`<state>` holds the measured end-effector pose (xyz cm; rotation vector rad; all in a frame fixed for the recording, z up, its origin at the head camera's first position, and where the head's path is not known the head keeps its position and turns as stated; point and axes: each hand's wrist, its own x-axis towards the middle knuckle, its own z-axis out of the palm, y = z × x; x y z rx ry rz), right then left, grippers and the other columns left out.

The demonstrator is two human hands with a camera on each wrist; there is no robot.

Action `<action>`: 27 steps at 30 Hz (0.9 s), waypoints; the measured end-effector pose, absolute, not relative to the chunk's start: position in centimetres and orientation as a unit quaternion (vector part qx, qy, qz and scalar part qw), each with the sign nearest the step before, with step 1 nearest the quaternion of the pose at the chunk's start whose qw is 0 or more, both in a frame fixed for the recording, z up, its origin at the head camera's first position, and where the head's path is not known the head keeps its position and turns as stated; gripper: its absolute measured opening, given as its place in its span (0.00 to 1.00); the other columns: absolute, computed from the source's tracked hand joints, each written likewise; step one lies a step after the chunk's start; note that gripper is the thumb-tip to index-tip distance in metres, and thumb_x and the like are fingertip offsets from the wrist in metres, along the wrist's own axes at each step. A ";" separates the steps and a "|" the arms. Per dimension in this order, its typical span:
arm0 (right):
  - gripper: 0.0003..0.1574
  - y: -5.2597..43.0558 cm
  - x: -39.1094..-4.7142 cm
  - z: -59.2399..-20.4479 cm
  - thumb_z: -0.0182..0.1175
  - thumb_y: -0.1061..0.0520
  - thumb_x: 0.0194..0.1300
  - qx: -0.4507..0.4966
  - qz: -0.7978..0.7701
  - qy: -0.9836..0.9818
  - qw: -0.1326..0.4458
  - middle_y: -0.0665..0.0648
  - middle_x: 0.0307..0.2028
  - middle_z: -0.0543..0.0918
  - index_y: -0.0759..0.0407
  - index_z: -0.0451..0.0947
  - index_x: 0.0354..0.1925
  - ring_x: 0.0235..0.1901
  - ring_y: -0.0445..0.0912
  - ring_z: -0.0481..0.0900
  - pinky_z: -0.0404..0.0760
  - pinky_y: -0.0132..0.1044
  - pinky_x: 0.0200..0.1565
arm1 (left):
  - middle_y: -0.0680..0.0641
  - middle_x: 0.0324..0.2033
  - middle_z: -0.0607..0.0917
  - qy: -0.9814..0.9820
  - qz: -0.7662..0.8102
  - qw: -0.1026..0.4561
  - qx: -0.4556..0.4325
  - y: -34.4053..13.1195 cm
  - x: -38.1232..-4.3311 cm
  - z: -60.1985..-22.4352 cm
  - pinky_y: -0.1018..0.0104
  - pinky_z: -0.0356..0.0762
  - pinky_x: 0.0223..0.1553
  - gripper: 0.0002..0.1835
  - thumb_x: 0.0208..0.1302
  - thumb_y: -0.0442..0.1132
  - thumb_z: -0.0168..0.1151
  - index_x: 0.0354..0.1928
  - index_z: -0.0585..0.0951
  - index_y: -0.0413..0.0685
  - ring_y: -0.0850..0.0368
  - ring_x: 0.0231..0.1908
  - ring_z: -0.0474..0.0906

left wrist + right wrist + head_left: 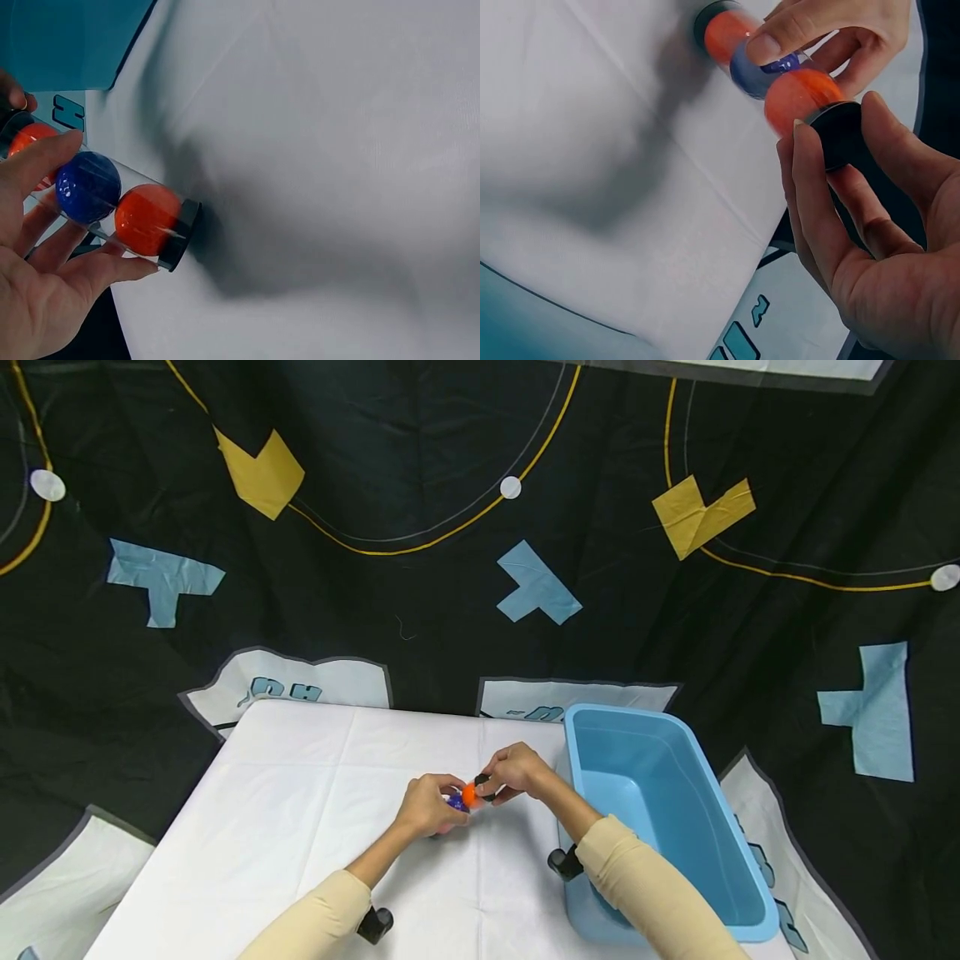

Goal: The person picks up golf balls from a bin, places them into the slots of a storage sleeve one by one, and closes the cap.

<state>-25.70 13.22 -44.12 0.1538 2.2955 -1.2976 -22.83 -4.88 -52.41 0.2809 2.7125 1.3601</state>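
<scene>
A clear tube with black end caps holds an orange ball, a blue ball and a second orange ball. My left hand grips the tube around its middle, beside the blue ball. At the tube's other end, my right hand pinches the black cap between thumb and fingers. In the right wrist view this cap sits against the orange ball. The tube is held tilted above the white table, and its shadow falls on the cloth.
A light blue plastic bin stands at the table's right side, under my right forearm. White cloth covers the table. Behind it hangs a black curtain with yellow and blue tape shapes.
</scene>
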 end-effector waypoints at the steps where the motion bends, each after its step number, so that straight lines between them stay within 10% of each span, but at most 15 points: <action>1: 0.12 13.2 -25.7 -44.1 0.75 0.68 0.54 0.057 -0.474 0.844 0.245 0.63 0.35 0.88 0.70 0.84 0.37 0.30 0.52 0.90 0.88 0.43 0.38 | 0.45 0.39 0.91 0.888 0.448 0.046 0.091 -4.8 -22.8 -52.4 0.50 0.83 0.47 0.24 0.39 0.38 0.85 0.43 0.89 0.50 0.45 0.43 0.86; 27: 0.12 11.9 -25.2 -43.5 0.76 0.72 0.49 0.035 -0.427 0.881 0.201 0.62 0.31 0.87 0.69 0.86 0.34 0.27 0.52 0.90 0.88 0.41 0.34 | 0.47 0.36 0.92 0.874 0.478 0.051 0.073 -5.0 -22.7 -52.5 0.54 0.83 0.46 0.23 0.38 0.38 0.86 0.42 0.91 0.49 0.52 0.39 0.86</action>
